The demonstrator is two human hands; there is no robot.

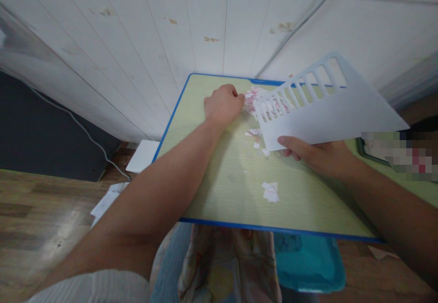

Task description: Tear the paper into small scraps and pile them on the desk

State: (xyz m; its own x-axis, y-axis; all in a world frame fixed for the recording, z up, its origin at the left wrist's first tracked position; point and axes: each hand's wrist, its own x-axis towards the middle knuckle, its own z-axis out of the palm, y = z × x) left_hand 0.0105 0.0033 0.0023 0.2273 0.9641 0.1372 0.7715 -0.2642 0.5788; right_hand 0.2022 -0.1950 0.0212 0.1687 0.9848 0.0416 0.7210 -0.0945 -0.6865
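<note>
My right hand (316, 154) pinches the lower edge of a white paper sheet (328, 118), thumb on top and fingers underneath. A row of slots is cut along the sheet's far side, and it is tilted above the table. Behind its left end lies a pile of small white and pink paper scraps (253, 98), partly covered by the sheet. My left hand (224, 104) rests on the table just left of this pile, its fingers curled in; whatever they may hold is hidden. Loose paper bits (253, 133) lie nearer to me, and a small stack of paper pieces (271, 192) sits closer still.
The light green table (219, 193) has a blue edge and stands against a white panelled wall (164, 24). A cable (301, 24) runs down the wall. At the right is a dark-edged object (372, 152), partly blurred. Below the table stands a turquoise bin (311, 266).
</note>
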